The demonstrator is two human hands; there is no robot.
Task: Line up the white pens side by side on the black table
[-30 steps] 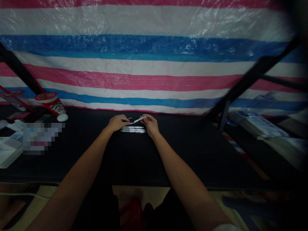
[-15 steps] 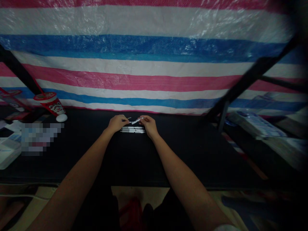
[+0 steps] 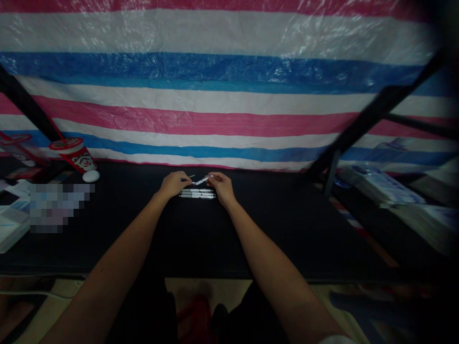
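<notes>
Left hand (image 3: pixel 174 184): pinching thin dark refill (image 3: pixel 189 179), as a second ago. Right hand (image 3: pixel 222 187): gripping white pen barrel (image 3: pixel 202 180), now nearer refill tip; insertion nearly engaged. Two finished pens (image 3: pixel 198 193): just below barrel, unmoved.

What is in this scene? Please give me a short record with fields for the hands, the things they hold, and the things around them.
left hand: closed on a thin dark piece, too small to identify
right hand: closed on a white pen barrel, tilted toward the left hand
between the hands: white pens lying side by side on the black table
far left: red cup, tilted
behind: striped tarp in pink, white and blue
</notes>
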